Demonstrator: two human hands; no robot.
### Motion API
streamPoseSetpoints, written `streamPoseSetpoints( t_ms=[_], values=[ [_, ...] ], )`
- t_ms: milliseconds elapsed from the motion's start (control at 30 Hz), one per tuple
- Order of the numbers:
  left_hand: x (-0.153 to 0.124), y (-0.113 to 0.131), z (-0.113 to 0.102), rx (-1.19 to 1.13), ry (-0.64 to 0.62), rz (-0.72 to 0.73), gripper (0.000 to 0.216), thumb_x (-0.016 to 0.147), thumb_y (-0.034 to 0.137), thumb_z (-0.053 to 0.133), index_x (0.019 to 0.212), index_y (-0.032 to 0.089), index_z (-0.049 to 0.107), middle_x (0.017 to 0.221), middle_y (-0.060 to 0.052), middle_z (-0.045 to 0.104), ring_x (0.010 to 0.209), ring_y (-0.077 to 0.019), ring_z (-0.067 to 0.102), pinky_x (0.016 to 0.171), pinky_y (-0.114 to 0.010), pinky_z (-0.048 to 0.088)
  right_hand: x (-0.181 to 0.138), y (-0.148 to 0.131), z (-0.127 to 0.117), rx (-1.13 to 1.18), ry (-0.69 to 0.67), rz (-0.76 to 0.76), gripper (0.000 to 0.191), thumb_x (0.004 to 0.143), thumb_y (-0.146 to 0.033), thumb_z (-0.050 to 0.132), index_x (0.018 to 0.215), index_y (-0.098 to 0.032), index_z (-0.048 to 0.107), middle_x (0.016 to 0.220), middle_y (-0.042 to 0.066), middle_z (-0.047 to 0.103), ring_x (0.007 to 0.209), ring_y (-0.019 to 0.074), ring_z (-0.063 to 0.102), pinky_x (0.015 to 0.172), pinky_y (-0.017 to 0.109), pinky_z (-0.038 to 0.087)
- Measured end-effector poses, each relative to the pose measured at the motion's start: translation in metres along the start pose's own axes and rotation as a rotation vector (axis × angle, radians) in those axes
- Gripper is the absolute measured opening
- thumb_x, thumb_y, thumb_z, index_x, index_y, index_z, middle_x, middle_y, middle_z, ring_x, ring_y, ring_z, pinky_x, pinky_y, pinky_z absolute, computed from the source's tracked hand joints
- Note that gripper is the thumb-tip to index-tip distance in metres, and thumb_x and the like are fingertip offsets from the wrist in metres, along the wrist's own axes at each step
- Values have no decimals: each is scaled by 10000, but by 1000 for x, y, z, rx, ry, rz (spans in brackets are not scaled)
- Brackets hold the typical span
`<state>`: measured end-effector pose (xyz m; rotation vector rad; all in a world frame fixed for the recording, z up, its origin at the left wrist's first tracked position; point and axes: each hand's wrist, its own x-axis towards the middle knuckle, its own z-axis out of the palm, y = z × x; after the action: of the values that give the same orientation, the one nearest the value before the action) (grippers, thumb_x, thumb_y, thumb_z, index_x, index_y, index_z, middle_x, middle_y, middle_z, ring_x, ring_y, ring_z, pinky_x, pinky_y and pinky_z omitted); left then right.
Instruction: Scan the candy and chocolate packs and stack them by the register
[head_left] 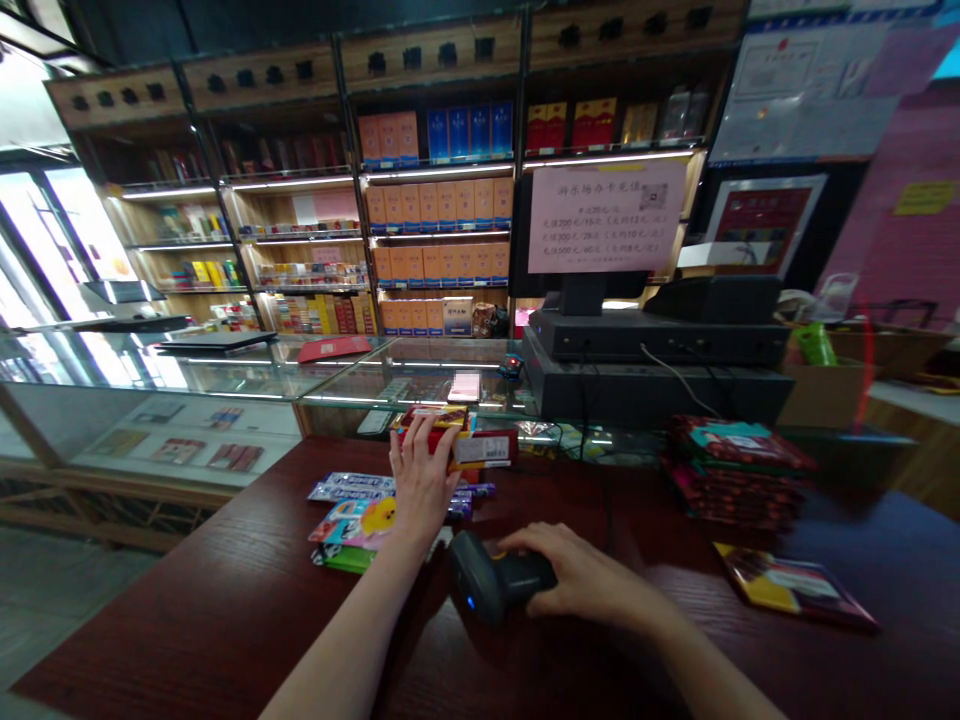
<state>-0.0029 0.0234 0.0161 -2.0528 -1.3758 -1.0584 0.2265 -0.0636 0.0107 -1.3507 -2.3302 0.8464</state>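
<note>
My left hand (424, 490) lies over a small pile of red snack packs (484, 450), its fingers stretched out and touching the top one. A white label with a barcode shows on the pile's right side. Below that hand are purple-and-white stick packs (349, 487), a blue pouch with a yellow cartoon figure (367, 522) and a green pack (346, 557). My right hand (574, 570) is wrapped round the handle of a black barcode scanner (484, 580), low over the counter. A blue light glows on the scanner; its head points left.
A stack of dark red packets (739, 475) stands on the right of the brown counter (217, 600), with one yellow-and-maroon packet (795, 585) in front. Beyond lie a glass display case (337, 385), a monitor bearing a paper sign (607, 220), a cash drawer (652, 390) and stocked shelves.
</note>
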Motion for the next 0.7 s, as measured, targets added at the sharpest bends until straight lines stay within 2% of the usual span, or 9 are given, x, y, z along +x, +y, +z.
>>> streamPoseSetpoints(
  t_ms=[133, 267, 333, 400, 467, 533, 600, 700],
  values=[
    [-1, 0, 2, -10, 1, 3, 678, 721, 165, 769, 1355, 240, 541, 1485, -161, 437, 1431, -350, 344, 1205, -590, 172, 1, -3, 4, 9, 15, -12, 651, 646, -275, 823, 1261, -363, 628, 1209, -8, 660, 1109, 256, 568, 985, 370, 382],
    [-1, -2, 5, -20, 17, 10, 694, 714, 168, 788, 1357, 263, 542, 1477, -144, 448, 1423, -345, 356, 1203, -589, 179, 3, 1, 4, 88, 52, -37, 693, 617, -365, 864, 1269, -332, 629, 1238, 14, 648, 1135, 273, 566, 987, 379, 397],
    [-1, -2, 6, -25, 23, 22, 701, 717, 171, 792, 1363, 266, 538, 1464, -140, 464, 1415, -344, 366, 1200, -590, 184, 7, 6, 3, 217, 156, -20, 587, 713, -429, 793, 1260, -290, 633, 1204, 37, 662, 1094, 260, 597, 962, 370, 427],
    [0, -2, 6, -34, 36, 41, 697, 723, 172, 790, 1366, 267, 538, 1444, -135, 486, 1403, -341, 381, 1200, -590, 184, 12, 11, 0, 385, 314, 37, 453, 833, -474, 656, 1220, -240, 640, 1082, 54, 698, 989, 236, 640, 895, 359, 466],
    [0, -2, 5, -45, 53, 73, 676, 737, 170, 779, 1362, 269, 543, 1421, -130, 508, 1390, -339, 396, 1199, -597, 180, 17, 17, -4, 556, 474, 125, 449, 859, -522, 596, 1175, -206, 632, 971, 59, 716, 903, 224, 659, 828, 350, 491],
    [0, 0, 4, -60, 74, 105, 644, 759, 172, 758, 1358, 277, 549, 1396, -123, 528, 1377, -337, 410, 1197, -605, 180, 20, 21, -9, 741, 588, 224, 484, 834, -548, 625, 1174, -204, 603, 955, 61, 727, 855, 208, 671, 771, 324, 506],
    [0, 3, 3, -75, 89, 135, 618, 781, 186, 738, 1360, 285, 547, 1380, -116, 538, 1371, -332, 415, 1196, -608, 181, 20, 21, -12, 921, 639, 298, 490, 824, -536, 661, 1187, -218, 575, 964, 62, 737, 823, 185, 686, 722, 289, 514],
    [-1, 6, 2, -94, 94, 179, 601, 801, 206, 723, 1367, 289, 540, 1375, -109, 538, 1375, -326, 410, 1201, -604, 174, 17, 17, -16, 1092, 633, 338, 421, 865, -498, 653, 1177, -231, 563, 940, 62, 750, 796, 161, 708, 680, 246, 520]
  ],
)
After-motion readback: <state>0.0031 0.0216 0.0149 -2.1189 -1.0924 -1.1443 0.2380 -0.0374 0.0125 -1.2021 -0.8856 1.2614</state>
